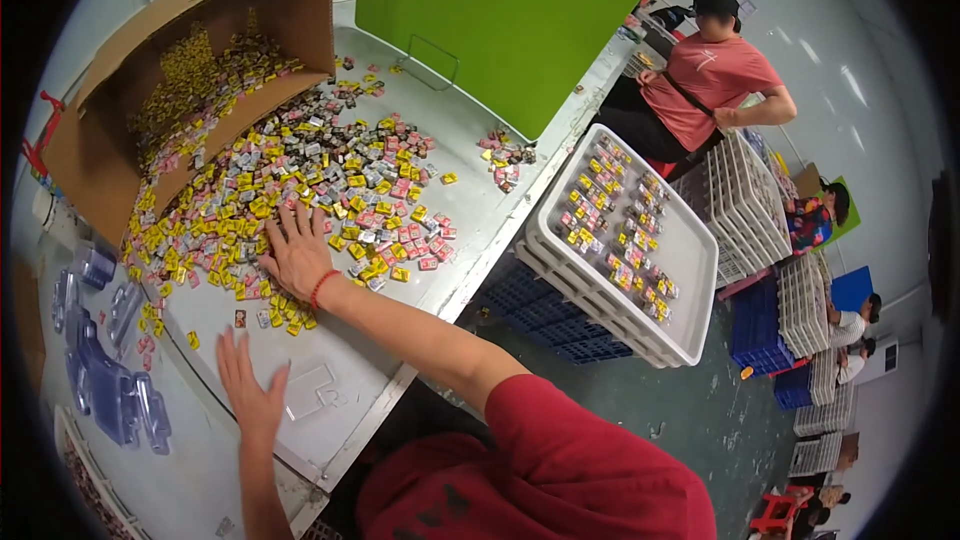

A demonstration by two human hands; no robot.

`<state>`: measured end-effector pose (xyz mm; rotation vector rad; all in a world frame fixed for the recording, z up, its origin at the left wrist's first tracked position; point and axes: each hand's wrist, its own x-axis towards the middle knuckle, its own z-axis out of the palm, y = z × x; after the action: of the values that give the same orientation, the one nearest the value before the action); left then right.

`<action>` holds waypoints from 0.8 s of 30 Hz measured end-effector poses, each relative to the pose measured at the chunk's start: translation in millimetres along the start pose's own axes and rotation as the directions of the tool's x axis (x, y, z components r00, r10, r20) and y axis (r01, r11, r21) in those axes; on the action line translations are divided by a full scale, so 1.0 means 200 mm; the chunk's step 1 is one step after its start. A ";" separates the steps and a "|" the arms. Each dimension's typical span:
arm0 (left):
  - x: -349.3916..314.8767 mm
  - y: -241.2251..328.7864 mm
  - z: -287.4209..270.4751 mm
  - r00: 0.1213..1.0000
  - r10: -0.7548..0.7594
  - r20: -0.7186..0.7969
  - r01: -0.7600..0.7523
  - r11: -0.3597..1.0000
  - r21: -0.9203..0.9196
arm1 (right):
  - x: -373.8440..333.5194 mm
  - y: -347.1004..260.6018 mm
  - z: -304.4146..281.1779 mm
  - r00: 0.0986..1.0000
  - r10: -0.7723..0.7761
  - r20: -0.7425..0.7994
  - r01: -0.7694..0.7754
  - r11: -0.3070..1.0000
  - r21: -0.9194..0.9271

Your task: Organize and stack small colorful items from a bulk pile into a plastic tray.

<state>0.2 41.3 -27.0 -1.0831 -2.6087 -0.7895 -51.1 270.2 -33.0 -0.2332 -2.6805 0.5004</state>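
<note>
A wide heap of small yellow, pink, grey and black block-shaped pieces (375, 180) spills out of a tipped cardboard box (75, 150) onto the white table (390, 325). My right hand (302, 262), a red cord at its wrist, lies on the near part of the heap, fingers spread. Palm down, my left hand (250, 390) rests on the table, fingers stretched out and nothing in its grasp. Just right of it lies a clear plastic shell (312, 392), flat on the tabletop. A single dark piece (240, 318) sits beyond the left fingertips.
Bluish clear plastic shells (105, 380) are piled at the left. A green board (500, 20) stands at the back. To the right, a white tray (690, 325) of filled packs tops stacked crates. A person in a pink shirt (720, 80) sits beyond it, with other workers farther off.
</note>
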 end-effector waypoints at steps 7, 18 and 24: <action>0.35 -0.16 0.25 0.995 -0.052 0.090 0.025 0.961 0.277 | 0.04 0.02 0.08 0.985 -0.168 0.033 0.168 0.986 0.016; 0.37 -0.29 0.17 0.996 0.004 0.090 -0.014 0.994 0.108 | -0.18 0.11 -0.07 0.875 -0.477 -0.079 0.483 0.861 0.157; 0.10 -0.03 -0.01 0.990 0.097 0.100 -0.097 0.995 -0.003 | -0.14 0.11 -0.06 0.923 -0.383 0.012 0.382 0.922 0.053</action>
<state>-16.9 48.9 -20.7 -1.2695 -2.6137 -0.7285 -18.4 287.2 -42.1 0.3105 -2.6351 0.4446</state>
